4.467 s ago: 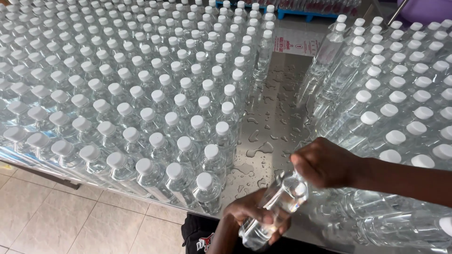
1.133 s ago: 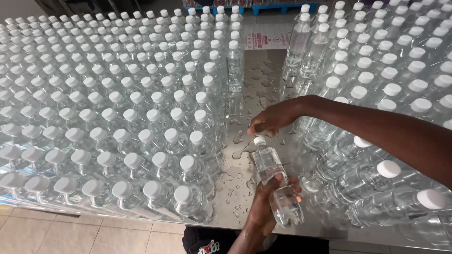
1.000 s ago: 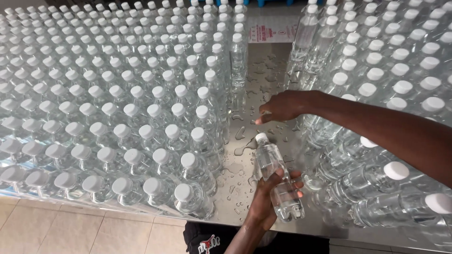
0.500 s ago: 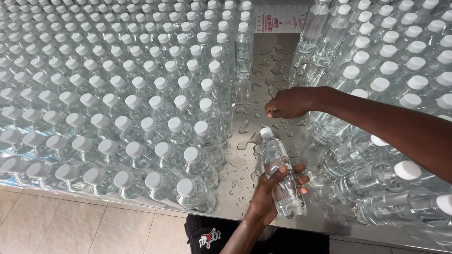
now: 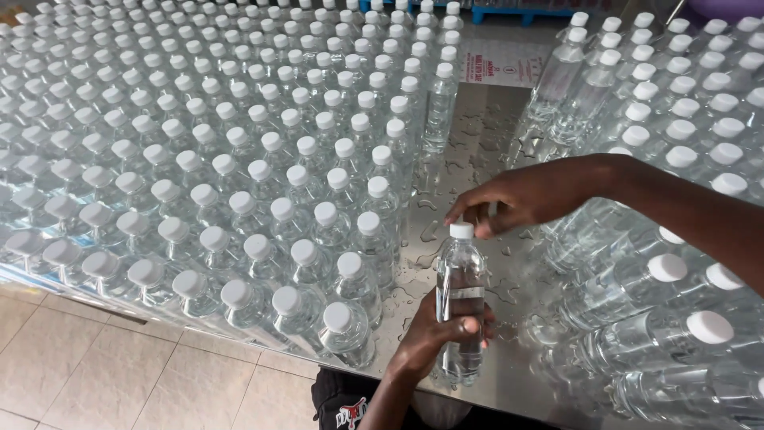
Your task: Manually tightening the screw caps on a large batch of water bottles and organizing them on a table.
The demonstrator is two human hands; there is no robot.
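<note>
Your left hand [image 5: 442, 330] holds a clear water bottle [image 5: 461, 306] in a closed grip upright at the wet counter's [image 5: 469, 151] near edge, while your right hand's [image 5: 517, 199] loosely curled fingertips [image 5: 477, 213] sit just beside its white cap [image 5: 461, 231].

Head view, steeply down, seemingly close

pretty much the whole place is a big shiny metal table [image 5: 477, 151], wet, with water drops all over the bare strip down the middle; to the left it's packed with upright clear bottles with white caps [image 5: 199, 143] in tight rows running to the far edge; another batch of capped bottles [image 5: 684, 143] crowds the right side; a white printed sheet [image 5: 497, 70] lies at the far end of the strip; near left there's beige tiled floor [image 5: 72, 374]; something blue [image 5: 517, 12] sits beyond the far edge; light's bright and even
</note>
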